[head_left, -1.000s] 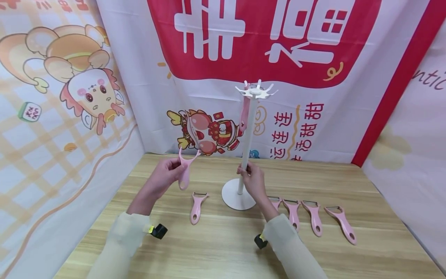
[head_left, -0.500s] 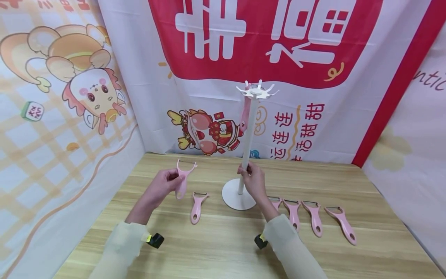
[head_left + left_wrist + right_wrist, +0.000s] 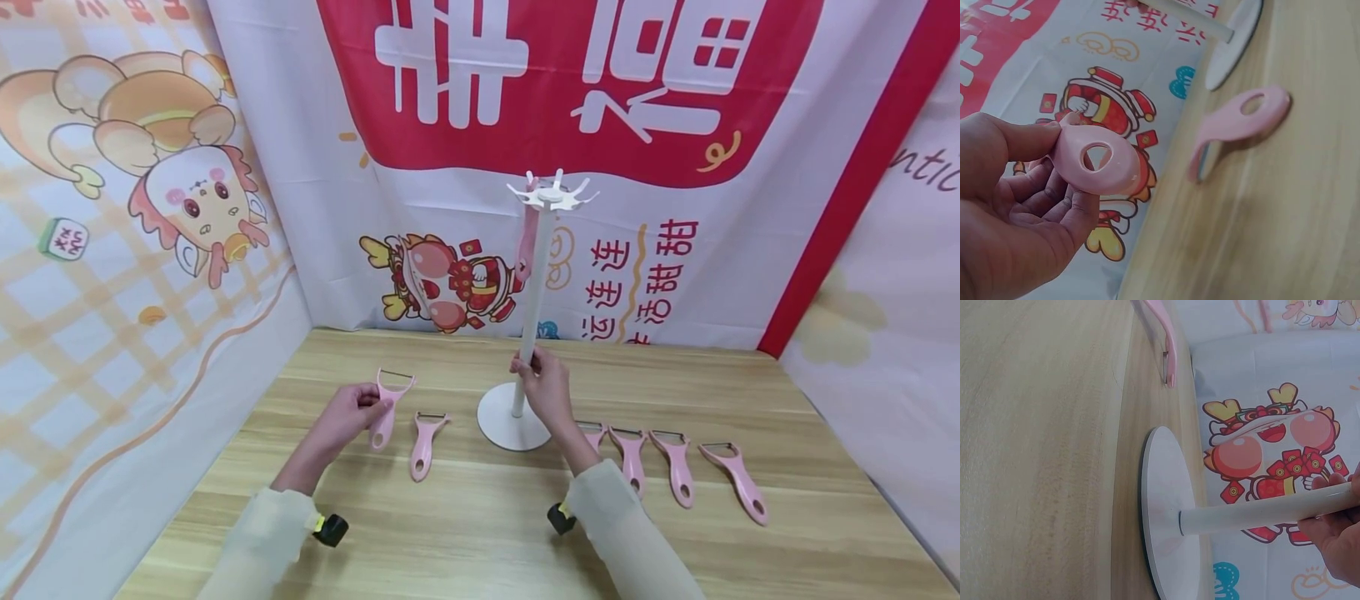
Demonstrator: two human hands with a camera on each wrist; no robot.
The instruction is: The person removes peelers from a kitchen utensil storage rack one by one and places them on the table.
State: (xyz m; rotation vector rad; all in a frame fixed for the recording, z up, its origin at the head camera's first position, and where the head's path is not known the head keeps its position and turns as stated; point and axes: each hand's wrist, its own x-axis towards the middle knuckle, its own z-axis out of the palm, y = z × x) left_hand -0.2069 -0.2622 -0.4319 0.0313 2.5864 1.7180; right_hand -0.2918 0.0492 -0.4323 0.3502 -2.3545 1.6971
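Nearest me, my left hand (image 3: 351,414) pinches a pink peeler (image 3: 386,406) by its handle, thumb on one side and curled fingers on the other. From the left wrist view I see the oval hanging hole at the handle's end sitting between my fingertips (image 3: 1079,209). A second ago I held this peeler up at chest height with its blade yoke toward the backdrop; it has since dropped low, close over the table (image 3: 465,533) towards its left edge, so I judge it is being lowered, not carried to the hooks.

Just beside it a second peeler (image 3: 424,443) lies flat on the wood, and four more lie in a row (image 3: 660,467) towards the right edge, partly behind my right wrist. All are smooth, glossy moulded plastic, slim in the neck, with a Y-shaped head and a thin metal blade.

Farther on, my right hand (image 3: 546,385) has not moved: fingers wrapped round the white pole of the stand (image 3: 534,308), above its flat round base (image 3: 1166,512). The pole is matte and tubular.

At the top a star of white hooks (image 3: 552,193) carries one peeler (image 3: 527,242) hanging down, against the creased printed cloth behind the table's far edge.
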